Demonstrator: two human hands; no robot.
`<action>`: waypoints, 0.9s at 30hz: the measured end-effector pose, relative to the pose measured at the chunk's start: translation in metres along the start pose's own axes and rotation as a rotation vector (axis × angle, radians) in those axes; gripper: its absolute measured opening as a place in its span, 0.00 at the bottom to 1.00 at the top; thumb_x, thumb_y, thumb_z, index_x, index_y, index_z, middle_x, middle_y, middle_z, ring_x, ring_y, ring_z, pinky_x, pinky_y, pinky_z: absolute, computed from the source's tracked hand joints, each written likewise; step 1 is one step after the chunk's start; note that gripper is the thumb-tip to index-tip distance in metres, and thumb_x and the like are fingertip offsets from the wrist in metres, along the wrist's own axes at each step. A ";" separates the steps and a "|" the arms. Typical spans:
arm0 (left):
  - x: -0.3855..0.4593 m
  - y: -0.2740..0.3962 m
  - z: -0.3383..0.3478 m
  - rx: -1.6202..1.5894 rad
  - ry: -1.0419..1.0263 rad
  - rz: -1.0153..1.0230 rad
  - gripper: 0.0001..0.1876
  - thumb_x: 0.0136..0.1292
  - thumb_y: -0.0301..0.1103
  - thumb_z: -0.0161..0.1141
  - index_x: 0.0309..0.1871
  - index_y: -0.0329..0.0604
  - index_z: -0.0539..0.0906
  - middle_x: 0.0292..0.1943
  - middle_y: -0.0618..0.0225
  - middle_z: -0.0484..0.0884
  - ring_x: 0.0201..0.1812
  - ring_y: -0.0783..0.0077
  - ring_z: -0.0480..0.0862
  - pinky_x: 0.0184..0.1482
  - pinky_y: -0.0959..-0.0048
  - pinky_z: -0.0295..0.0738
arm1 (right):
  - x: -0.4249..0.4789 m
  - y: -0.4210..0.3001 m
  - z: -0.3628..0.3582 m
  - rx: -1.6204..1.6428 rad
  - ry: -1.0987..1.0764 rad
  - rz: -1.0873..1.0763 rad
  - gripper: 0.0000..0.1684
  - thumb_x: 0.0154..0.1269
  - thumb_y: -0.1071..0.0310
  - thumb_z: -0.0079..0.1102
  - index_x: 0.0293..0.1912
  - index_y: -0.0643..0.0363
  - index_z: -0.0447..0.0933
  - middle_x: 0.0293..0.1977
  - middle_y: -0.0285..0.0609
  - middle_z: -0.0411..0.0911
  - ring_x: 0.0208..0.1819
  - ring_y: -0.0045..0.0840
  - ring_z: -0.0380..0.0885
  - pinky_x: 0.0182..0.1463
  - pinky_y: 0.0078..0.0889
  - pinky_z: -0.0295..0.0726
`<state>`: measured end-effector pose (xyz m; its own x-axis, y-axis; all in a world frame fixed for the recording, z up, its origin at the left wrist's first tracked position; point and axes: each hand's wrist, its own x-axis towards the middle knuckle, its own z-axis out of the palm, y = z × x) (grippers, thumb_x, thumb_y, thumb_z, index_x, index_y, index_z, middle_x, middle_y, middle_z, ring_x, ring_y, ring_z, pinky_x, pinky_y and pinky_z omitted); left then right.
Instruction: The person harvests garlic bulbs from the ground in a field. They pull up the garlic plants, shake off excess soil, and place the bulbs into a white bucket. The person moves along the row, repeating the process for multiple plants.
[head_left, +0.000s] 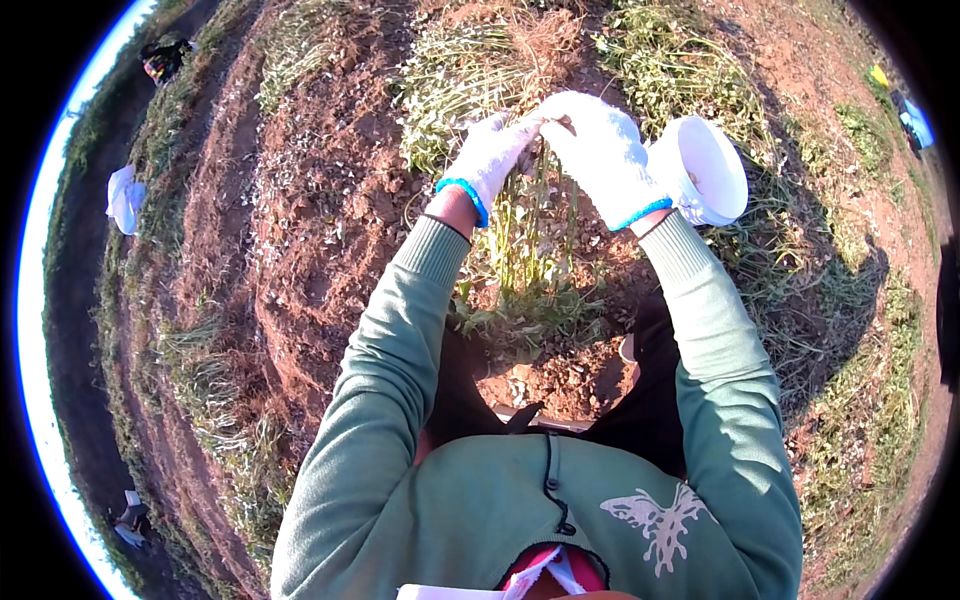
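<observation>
My left hand (491, 154), in a white knitted glove with a blue cuff, is at the root end of a bunch of uprooted plants (525, 240). Its fingers close on the bunch, whose green stems and leaves hang down towards me. My right hand (604, 154), gloved the same way, meets the left at the fingertips, where a small brownish thing (561, 122) shows, perhaps a pod or root. Its exact grip is hidden by the glove. Just right of the right hand, a white plastic bucket (712, 172) stands tilted with its mouth towards the right.
Pulled plants (465, 82) lie in heaps ahead, with more leafy plants (675, 67) at the right. Loose reddish soil (337, 187) stretches along the left. A white bag (125, 199) lies farther left. People (161, 61) are far off at the edges.
</observation>
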<state>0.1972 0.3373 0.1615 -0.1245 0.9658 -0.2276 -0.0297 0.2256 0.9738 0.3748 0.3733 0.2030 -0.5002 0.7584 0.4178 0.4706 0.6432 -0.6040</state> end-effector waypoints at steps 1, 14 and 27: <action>0.000 0.003 0.001 0.063 0.032 0.005 0.42 0.68 0.42 0.65 0.73 0.20 0.58 0.48 0.54 0.84 0.46 0.69 0.83 0.48 0.74 0.78 | 0.000 -0.005 -0.001 0.044 -0.019 0.056 0.11 0.64 0.59 0.62 0.45 0.51 0.81 0.42 0.45 0.84 0.44 0.41 0.83 0.48 0.42 0.81; 0.009 -0.005 -0.013 0.092 0.246 -0.010 0.20 0.69 0.41 0.64 0.55 0.35 0.75 0.38 0.63 0.80 0.34 0.73 0.80 0.33 0.73 0.77 | -0.031 -0.053 0.014 0.240 -0.177 0.110 0.14 0.59 0.60 0.70 0.39 0.59 0.81 0.33 0.43 0.84 0.34 0.30 0.84 0.40 0.32 0.81; 0.001 0.012 -0.035 -0.143 -0.082 0.060 0.08 0.70 0.35 0.60 0.36 0.41 0.81 0.26 0.72 0.80 0.25 0.78 0.78 0.30 0.78 0.69 | -0.010 0.019 -0.058 0.439 -0.030 0.216 0.15 0.64 0.61 0.70 0.49 0.56 0.84 0.29 0.35 0.81 0.23 0.14 0.75 0.24 0.18 0.73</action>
<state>0.1616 0.3362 0.1735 -0.0492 0.9854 -0.1629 -0.1661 0.1527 0.9742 0.4306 0.3837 0.2265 -0.4485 0.8621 0.2358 0.2183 0.3614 -0.9065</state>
